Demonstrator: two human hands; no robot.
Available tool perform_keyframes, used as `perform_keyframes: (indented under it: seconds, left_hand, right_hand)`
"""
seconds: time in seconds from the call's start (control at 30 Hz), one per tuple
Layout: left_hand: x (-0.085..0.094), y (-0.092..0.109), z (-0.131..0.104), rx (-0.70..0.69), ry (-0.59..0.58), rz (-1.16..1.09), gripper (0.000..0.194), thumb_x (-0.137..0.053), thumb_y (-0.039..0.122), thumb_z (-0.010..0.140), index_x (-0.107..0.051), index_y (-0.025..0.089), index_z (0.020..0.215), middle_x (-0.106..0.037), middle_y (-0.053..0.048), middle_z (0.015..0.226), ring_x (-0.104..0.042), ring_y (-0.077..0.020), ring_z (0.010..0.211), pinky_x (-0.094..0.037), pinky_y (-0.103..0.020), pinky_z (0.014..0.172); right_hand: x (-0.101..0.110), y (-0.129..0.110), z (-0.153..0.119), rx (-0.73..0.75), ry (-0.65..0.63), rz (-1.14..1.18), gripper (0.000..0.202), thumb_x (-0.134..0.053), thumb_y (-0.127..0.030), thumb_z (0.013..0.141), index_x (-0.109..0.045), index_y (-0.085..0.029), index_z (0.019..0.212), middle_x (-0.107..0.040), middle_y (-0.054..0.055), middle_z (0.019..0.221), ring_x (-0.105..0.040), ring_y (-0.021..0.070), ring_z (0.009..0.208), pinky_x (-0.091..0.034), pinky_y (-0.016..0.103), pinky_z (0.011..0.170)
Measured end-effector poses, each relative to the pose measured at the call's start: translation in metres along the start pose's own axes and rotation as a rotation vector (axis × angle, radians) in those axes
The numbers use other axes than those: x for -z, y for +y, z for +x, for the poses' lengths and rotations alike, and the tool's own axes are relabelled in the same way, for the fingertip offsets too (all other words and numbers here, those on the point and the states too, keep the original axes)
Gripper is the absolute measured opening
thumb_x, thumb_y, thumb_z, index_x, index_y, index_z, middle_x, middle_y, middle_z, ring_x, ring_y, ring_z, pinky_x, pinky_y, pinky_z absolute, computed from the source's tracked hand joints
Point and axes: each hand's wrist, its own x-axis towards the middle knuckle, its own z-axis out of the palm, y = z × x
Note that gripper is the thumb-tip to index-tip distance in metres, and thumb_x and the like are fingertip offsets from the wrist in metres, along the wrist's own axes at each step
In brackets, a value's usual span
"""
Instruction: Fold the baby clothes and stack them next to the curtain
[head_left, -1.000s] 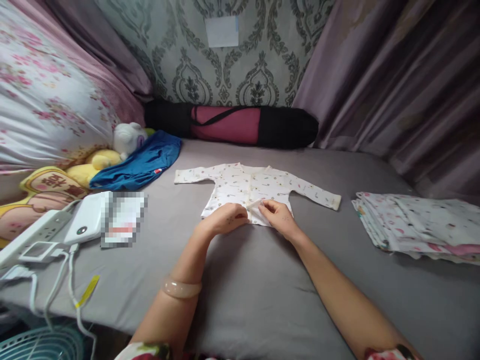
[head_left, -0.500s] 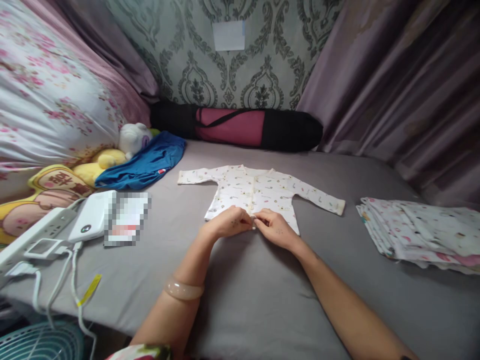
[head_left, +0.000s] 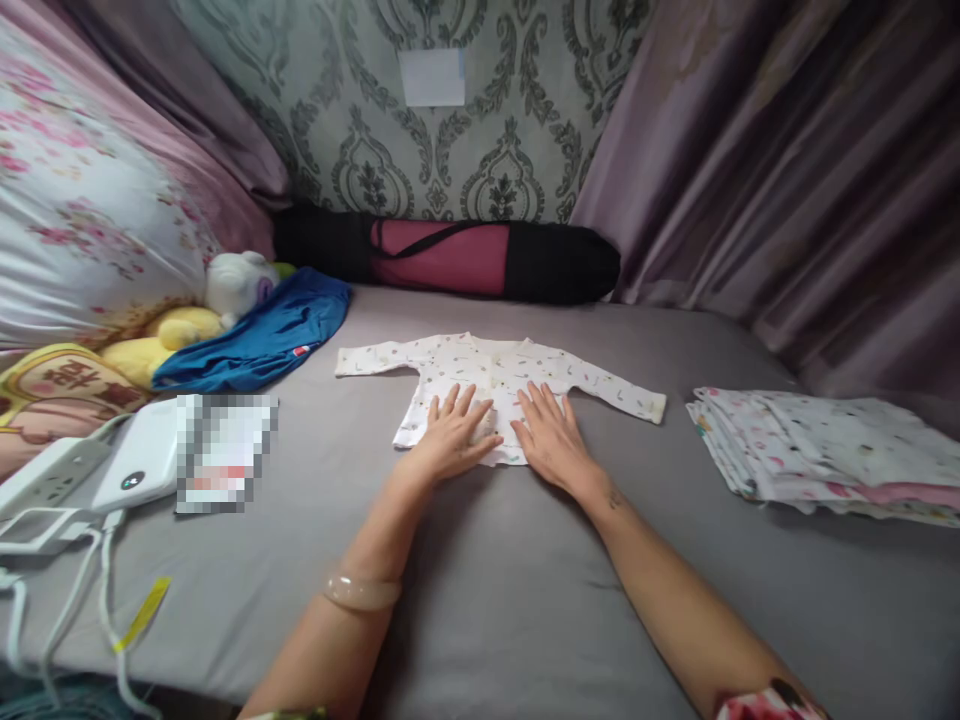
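Observation:
A small white long-sleeved top point(head_left: 491, 375) with a tiny print lies face up, both sleeves stretched out sideways, on the grey sheet point(head_left: 480, 570). My left hand point(head_left: 455, 435) rests flat with spread fingers on the left half of its lower front. On the right half of the lower front, my right hand point(head_left: 551, 435) lies flat too, fingers apart. A narrow strip of the front shows between the two hands. Neither hand grips the cloth.
Folded printed cloths point(head_left: 825, 450) are stacked at the right. A black and red roll bag point(head_left: 450, 258) lies along the wall. At the left are a blue cloth point(head_left: 262, 335), plush toys point(head_left: 240, 285), a white power bank point(head_left: 142, 455), a power strip point(head_left: 56, 475) and cables.
Both hands have let go of the top's lower front edge, opened and spread flat on the cloth. The whole view has shifted slightly, with things now further left.

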Motion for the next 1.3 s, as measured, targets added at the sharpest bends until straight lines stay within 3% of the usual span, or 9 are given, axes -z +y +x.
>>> perform_keyframes:
  seconds: [0.07,0.2,0.3,0.4,0.5,1.0,1.1,1.17,1.3]
  left_hand:
    - [-0.006,0.001,0.000,0.070,-0.095,0.039,0.076,-0.041,0.069,0.086,-0.033,0.027,0.148,-0.015,-0.014,0.160,-0.003,-0.0390,0.146,-0.005,-0.065,0.111]
    - [-0.007,-0.005,0.000,0.091,-0.164,0.071,0.083,-0.033,0.078,0.082,-0.024,0.032,0.151,-0.010,-0.012,0.161,-0.001,-0.0378,0.146,-0.005,-0.065,0.111]
    - [-0.005,-0.010,0.000,0.104,-0.125,0.116,0.084,-0.031,0.078,0.083,-0.024,0.031,0.151,-0.011,-0.011,0.161,-0.003,-0.0366,0.147,-0.007,-0.064,0.112]
    - [-0.005,-0.014,0.001,0.249,-0.021,0.180,0.087,-0.027,0.077,0.084,-0.023,0.024,0.152,-0.009,-0.015,0.160,-0.001,-0.0374,0.146,-0.006,-0.065,0.111]
    - [-0.007,-0.018,0.001,0.346,-0.038,0.191,0.094,-0.023,0.079,0.083,-0.020,0.016,0.153,-0.007,-0.019,0.159,0.000,-0.0379,0.146,-0.005,-0.065,0.111]
    - [-0.009,-0.024,0.002,0.343,-0.073,0.187,0.100,-0.025,0.082,0.079,-0.020,0.015,0.153,-0.006,-0.019,0.159,0.000,-0.0368,0.147,-0.008,-0.064,0.111]
    - [-0.007,-0.022,0.002,0.346,-0.079,0.186,0.102,-0.030,0.083,0.077,-0.019,0.015,0.153,-0.006,-0.020,0.159,0.000,-0.0363,0.147,-0.008,-0.064,0.112]
    - [-0.006,-0.022,0.001,0.354,-0.081,0.175,0.101,-0.033,0.082,0.077,-0.020,0.016,0.152,-0.006,-0.020,0.159,0.000,-0.0360,0.147,-0.008,-0.064,0.112]
    - [-0.005,-0.021,0.001,0.356,-0.069,0.160,0.098,-0.040,0.079,0.077,-0.026,0.016,0.150,-0.011,-0.021,0.159,-0.003,-0.0369,0.147,-0.011,-0.065,0.110]
  right_hand:
    - [-0.005,0.003,-0.002,-0.042,-0.119,-0.043,0.059,-0.025,-0.044,0.099,-0.029,-0.016,0.151,-0.020,0.010,0.159,-0.011,0.0266,0.147,-0.008,0.049,0.117]
    - [-0.008,0.002,-0.005,-0.056,-0.192,-0.045,0.062,-0.019,-0.048,0.099,-0.024,-0.017,0.153,-0.015,0.008,0.160,-0.009,0.0261,0.147,-0.005,0.050,0.117]
    - [-0.007,0.001,-0.007,-0.077,-0.144,-0.053,0.063,-0.018,-0.048,0.099,-0.023,-0.017,0.153,-0.012,0.009,0.160,-0.007,0.0251,0.147,-0.005,0.048,0.117]
    - [-0.007,0.002,-0.009,-0.145,-0.099,-0.075,0.066,-0.019,-0.050,0.099,-0.022,-0.012,0.153,-0.010,0.012,0.160,-0.006,0.0249,0.147,-0.005,0.047,0.117]
    - [-0.008,0.003,-0.010,-0.162,-0.134,-0.061,0.068,-0.020,-0.050,0.098,-0.024,-0.009,0.152,-0.015,0.014,0.159,-0.010,0.0257,0.147,-0.007,0.047,0.117]
    - [0.002,0.007,-0.005,-0.165,-0.188,0.046,0.066,-0.031,-0.050,0.097,-0.031,-0.011,0.149,-0.018,0.016,0.158,-0.016,0.0287,0.146,-0.011,0.050,0.116]
    - [0.024,0.031,0.010,-0.103,-0.255,0.162,0.052,-0.046,-0.045,0.091,-0.055,-0.017,0.133,-0.045,0.014,0.146,-0.043,0.0281,0.132,-0.031,0.041,0.108]
    - [0.044,0.060,0.023,-0.102,-0.212,0.245,0.038,-0.044,-0.038,0.092,-0.068,-0.019,0.113,-0.067,0.009,0.120,-0.060,0.0244,0.109,-0.044,0.033,0.092]
    - [0.072,0.128,0.035,-0.498,0.088,0.134,0.032,-0.046,-0.025,0.088,-0.071,-0.018,0.107,-0.070,0.010,0.109,-0.064,0.0239,0.100,-0.046,0.031,0.084]
